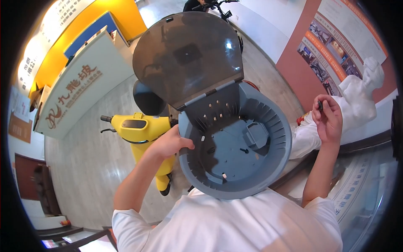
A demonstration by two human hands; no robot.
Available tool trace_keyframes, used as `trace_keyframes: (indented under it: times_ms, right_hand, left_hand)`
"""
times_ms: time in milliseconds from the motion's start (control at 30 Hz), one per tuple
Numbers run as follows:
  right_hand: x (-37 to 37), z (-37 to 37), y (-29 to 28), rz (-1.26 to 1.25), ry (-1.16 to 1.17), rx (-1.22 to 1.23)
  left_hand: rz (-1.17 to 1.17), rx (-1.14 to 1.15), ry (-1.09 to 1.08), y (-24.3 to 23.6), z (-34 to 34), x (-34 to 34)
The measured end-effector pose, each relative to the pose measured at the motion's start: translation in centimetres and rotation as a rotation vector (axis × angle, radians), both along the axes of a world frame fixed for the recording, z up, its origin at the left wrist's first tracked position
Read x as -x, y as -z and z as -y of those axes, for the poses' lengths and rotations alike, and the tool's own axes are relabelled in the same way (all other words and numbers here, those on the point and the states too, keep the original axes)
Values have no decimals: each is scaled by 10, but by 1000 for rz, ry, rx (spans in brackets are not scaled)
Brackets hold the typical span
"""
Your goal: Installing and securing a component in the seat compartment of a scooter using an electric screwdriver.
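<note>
A round grey storage box [275, 168], like a scooter's top case, rests against my chest with its smoky see-through lid [184, 50] tipped up and away. My left hand [170, 145] grips the box's left rim, the thumb hooked over the inside. Raised to the right of the box, my right hand [328, 117] pinches a small black piece [320, 106], whose kind I cannot make out. On the box floor lies a black screw [244, 150], beside a raised angular housing [256, 135]. Several small pale bits are scattered inside, one of them a white piece [224, 176] near the front.
A yellow scooter [136, 126] stands just left of the box. A white statue [357, 98] is close on the right, before a wall with posters [331, 46]. A curved white reception desk [90, 84] stands at far left. Beyond the lid is a bicycle [222, 10] with a person.
</note>
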State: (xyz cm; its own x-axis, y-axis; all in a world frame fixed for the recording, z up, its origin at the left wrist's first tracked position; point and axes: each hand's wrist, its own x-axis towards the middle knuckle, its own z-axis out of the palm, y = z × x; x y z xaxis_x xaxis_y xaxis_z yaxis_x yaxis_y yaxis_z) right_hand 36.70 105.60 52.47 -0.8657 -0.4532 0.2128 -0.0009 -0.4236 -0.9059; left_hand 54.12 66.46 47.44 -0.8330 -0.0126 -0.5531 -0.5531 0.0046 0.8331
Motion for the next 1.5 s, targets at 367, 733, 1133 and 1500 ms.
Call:
trace_keyframes:
  times_ms: [367, 733, 1133, 1500]
  right_hand:
    - [-35, 36, 72, 187, 81, -165]
    - [-32, 53, 77, 491, 72, -22]
    - [96, -22, 75, 42, -136, -683]
    - [144, -26, -157, -31, -220, -728]
  left_hand:
    - [-87, -146, -38, 23, 16, 0]
    - [-45, 28, -32, 2, -3, 9]
    - [-363, -151, 208, -49, -71, 32]
    - [-757, 295, 324, -179, -64, 62]
